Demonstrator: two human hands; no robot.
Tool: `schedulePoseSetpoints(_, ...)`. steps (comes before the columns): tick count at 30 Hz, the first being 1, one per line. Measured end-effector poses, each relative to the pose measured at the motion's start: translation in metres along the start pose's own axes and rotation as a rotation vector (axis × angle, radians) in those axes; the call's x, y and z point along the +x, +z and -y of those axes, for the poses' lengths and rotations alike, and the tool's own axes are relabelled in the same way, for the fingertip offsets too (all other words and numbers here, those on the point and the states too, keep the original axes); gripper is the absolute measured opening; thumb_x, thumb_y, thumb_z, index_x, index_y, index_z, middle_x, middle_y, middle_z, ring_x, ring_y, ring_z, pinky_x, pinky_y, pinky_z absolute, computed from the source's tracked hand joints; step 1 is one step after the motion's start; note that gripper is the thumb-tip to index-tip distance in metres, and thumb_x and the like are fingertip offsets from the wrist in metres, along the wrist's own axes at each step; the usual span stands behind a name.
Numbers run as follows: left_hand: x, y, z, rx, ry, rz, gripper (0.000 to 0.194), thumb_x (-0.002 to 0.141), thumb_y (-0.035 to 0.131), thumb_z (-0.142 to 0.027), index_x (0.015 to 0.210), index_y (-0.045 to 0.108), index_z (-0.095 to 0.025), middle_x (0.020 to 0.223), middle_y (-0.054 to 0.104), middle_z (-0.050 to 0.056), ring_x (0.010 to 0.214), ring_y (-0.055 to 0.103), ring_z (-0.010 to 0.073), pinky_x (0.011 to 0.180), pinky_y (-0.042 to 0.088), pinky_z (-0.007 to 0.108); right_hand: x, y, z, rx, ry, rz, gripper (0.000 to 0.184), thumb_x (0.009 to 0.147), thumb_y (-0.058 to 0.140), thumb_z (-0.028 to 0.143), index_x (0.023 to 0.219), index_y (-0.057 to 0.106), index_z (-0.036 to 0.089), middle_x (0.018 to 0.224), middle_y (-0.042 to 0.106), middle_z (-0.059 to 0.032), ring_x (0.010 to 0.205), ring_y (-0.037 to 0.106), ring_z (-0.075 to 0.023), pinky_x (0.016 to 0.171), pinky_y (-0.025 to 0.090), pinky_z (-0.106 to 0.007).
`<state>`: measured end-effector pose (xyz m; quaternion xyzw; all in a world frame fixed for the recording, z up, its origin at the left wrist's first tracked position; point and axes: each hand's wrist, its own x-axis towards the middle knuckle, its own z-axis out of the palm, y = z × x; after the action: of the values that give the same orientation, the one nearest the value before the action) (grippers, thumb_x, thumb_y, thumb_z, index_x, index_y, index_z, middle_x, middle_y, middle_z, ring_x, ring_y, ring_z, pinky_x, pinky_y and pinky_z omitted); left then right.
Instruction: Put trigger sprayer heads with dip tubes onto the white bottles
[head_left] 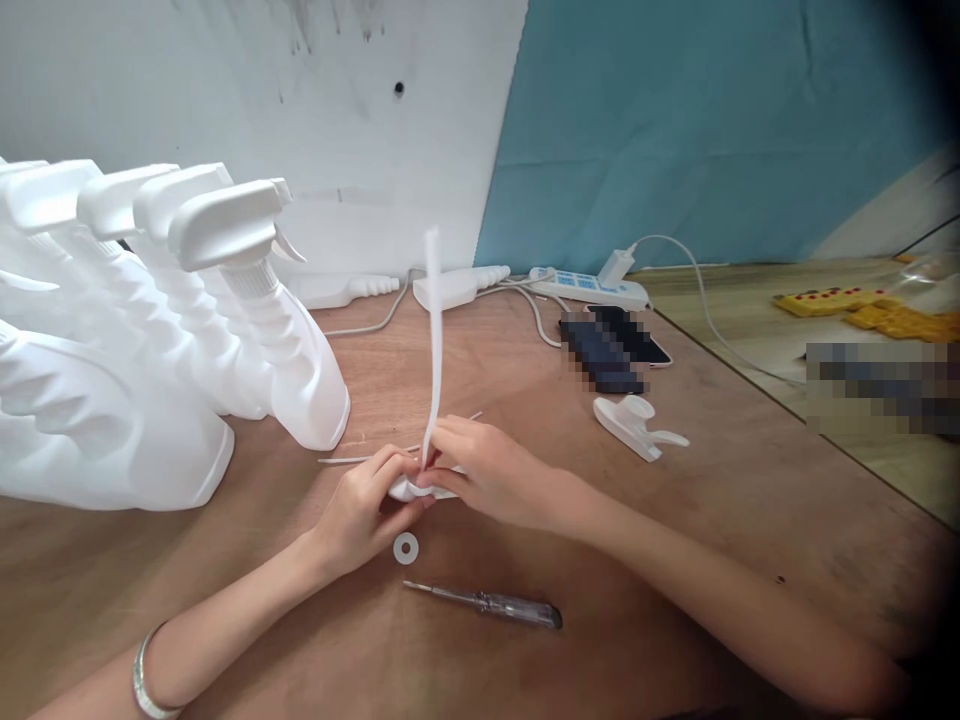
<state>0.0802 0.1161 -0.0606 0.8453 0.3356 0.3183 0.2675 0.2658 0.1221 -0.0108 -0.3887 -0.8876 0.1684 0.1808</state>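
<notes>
Low over the table, my left hand (358,512) is closed around a white spray trigger head (403,489), mostly hidden by my fingers. My right hand (502,475) pinches the lower end of a white dip tube (436,340), which stands nearly upright from the head. Whether the tube is seated in the head cannot be seen. Just below my left fingers lies a white ring washer (397,549). Nearer to me is a screwdriver (517,608) with a clear handle. Behind my hands, another thin tube (349,460) lies on the wood.
Several white spray bottles (300,370) crowd the left side. A second trigger head (630,425) lies at the right, near two phones (634,335). A power strip (592,288) with cables runs along the wall. Yellow objects (885,310) are on another surface at far right.
</notes>
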Motion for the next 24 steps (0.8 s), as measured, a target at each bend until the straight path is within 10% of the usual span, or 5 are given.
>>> schedulePoseSetpoints(3,0.002,-0.003,-0.002,-0.043,-0.105,-0.011,0.009,0.082,0.052,-0.024,0.088,0.048,-0.019,0.080,0.057,0.001,0.066,0.054,0.0120,0.057,0.041,0.022,0.011,-0.013,-0.035,0.167,0.057,0.082,0.040,0.081,0.055,0.036,0.114,0.041,0.017,0.109,0.056,-0.0087,0.094,0.056,-0.0171,0.074,0.048,-0.030)
schedulePoseSetpoints(8,0.003,-0.004,-0.003,-0.075,-0.203,-0.060,0.015,0.081,0.052,-0.028,0.093,0.047,-0.020,0.076,0.057,-0.001,0.065,0.053,0.0124,0.058,0.041,0.023,0.054,-0.015,-0.123,-0.392,0.213,-0.293,0.049,0.080,0.039,0.005,0.129,0.032,0.007,0.136,0.031,-0.0225,0.124,0.033,-0.0314,0.095,0.034,-0.051)
schedulePoseSetpoints(13,0.002,-0.005,-0.002,-0.202,-0.278,-0.033,0.026,0.078,0.052,-0.028,0.100,0.040,-0.021,0.078,0.055,-0.001,0.068,0.053,0.0135,0.064,0.042,0.024,0.104,-0.012,-0.187,-0.748,0.220,-0.285,0.054,0.084,0.026,0.000,0.133,0.032,0.021,0.143,0.024,-0.0144,0.130,0.024,-0.0304,0.098,0.026,-0.053)
schedulePoseSetpoints(21,0.006,-0.009,0.002,-0.451,-0.435,-0.019,0.020,0.075,0.053,-0.033,0.088,0.045,-0.019,0.076,0.056,0.000,0.070,0.053,0.0154,0.064,0.041,0.024,0.139,-0.034,-0.198,-0.814,0.165,-0.238,0.052,0.084,0.039,0.012,0.133,0.034,0.027,0.121,0.052,-0.0114,0.107,0.051,-0.0235,0.097,0.031,-0.043)
schedulePoseSetpoints(24,0.006,-0.006,0.006,-0.494,-0.442,-0.027,0.021,0.075,0.053,-0.035,0.087,0.046,-0.019,0.074,0.055,0.000,0.069,0.052,0.0154,0.062,0.040,0.024,0.125,-0.060,-0.190,-0.755,0.184,-0.412,0.056,0.082,0.044,0.019,0.135,0.027,0.018,0.124,0.048,-0.0137,0.107,0.050,-0.0247,0.091,0.038,-0.038)
